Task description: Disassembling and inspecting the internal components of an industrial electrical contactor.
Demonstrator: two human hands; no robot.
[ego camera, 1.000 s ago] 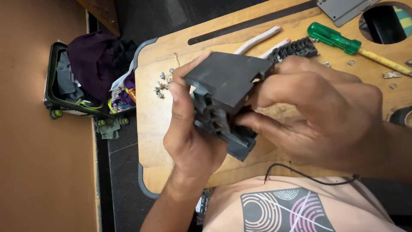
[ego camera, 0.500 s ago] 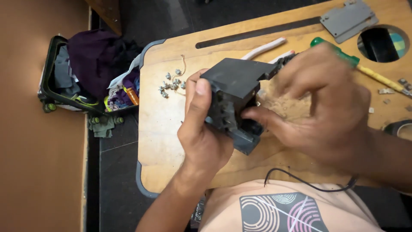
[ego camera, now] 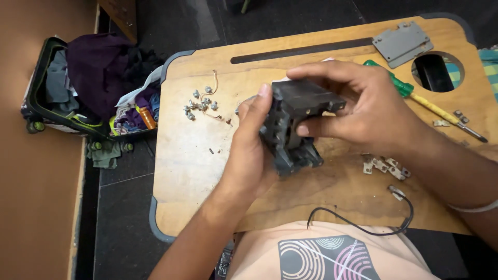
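Note:
Both my hands hold a dark grey plastic block-shaped part (ego camera: 296, 124) above a wooden lap table (ego camera: 197, 171). My left hand (ego camera: 249, 155) cups it from the left, with the thumb up along its side. My right hand (ego camera: 363, 111) grips it from the right and top, fingers curled over its upper edge. The part is tilted, and its ribbed inner face shows between my hands. A green-handled screwdriver (ego camera: 415, 96) lies on the table behind my right hand.
Several small screws (ego camera: 199, 103) lie at the table's left. A grey metal plate (ego camera: 402, 41) sits at the far edge beside a round hole (ego camera: 436, 72). Small metal clips (ego camera: 386, 167) and a black cable (ego camera: 363, 225) lie near me. An open suitcase of clothes (ego camera: 88, 83) stands on the floor to the left.
The view has shifted, so the table and hands sit further right and lower. My hands have turned the dark part; my right hand's fingers now curl over its top.

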